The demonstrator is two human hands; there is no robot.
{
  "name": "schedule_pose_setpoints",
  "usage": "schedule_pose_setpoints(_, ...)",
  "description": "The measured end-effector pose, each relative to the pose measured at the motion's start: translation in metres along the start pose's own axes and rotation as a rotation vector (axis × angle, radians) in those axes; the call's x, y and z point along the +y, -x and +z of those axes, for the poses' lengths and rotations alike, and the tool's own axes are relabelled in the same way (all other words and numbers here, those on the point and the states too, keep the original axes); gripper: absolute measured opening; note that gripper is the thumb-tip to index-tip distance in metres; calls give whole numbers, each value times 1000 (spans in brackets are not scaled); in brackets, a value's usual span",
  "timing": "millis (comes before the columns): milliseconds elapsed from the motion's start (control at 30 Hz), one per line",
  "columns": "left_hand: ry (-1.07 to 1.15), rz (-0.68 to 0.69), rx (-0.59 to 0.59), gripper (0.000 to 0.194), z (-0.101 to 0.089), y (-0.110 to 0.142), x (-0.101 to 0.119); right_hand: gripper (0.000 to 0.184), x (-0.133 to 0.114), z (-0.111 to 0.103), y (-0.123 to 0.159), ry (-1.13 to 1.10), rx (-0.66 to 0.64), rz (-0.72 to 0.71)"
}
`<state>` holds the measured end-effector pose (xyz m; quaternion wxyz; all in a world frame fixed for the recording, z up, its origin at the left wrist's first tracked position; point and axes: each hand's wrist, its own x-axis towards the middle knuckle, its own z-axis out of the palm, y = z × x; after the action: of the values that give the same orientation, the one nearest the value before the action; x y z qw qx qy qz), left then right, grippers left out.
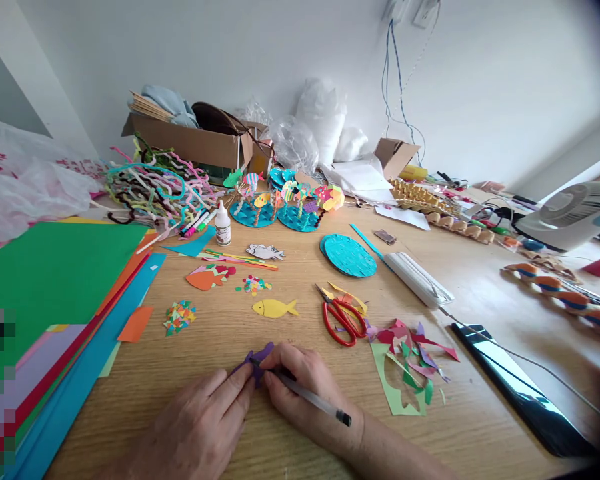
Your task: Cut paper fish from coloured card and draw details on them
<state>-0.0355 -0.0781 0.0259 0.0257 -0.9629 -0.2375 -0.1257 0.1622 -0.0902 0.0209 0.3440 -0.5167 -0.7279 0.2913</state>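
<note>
My left hand (200, 420) rests on the wooden table (220, 353) with its fingertips pressed on a small purple paper cutout (261, 356), holding it flat. Closed around a clear pen (310, 397), my right hand (307, 393) keeps the tip at the purple cutout. Just beyond lies a yellow paper fish (274, 308). Red-handled scissors (341, 317) lie to the right of the fish.
A stack of coloured paper sheets (50, 293) fills the left. Paper scraps (410, 353) and a dark tablet (520, 387) lie right. Glue bottle (223, 225), turquoise disc (349, 256), pipe cleaners (150, 187), cardboard boxes (195, 143) and a fan (575, 213) stand farther back.
</note>
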Motion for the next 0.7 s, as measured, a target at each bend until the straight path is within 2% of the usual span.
schedule_pose_setpoints(233,-20,2,12,36,1,-1,0,10,1,0,-1,-2,-2,2)
schedule_pose_setpoints(433,-16,2,-29,35,2,-1,-2,11,0,0,0,-7,15,5)
schedule_pose_setpoints(700,-31,-4,7,38,1,-3,0,12,1,2,0,22,13,48)
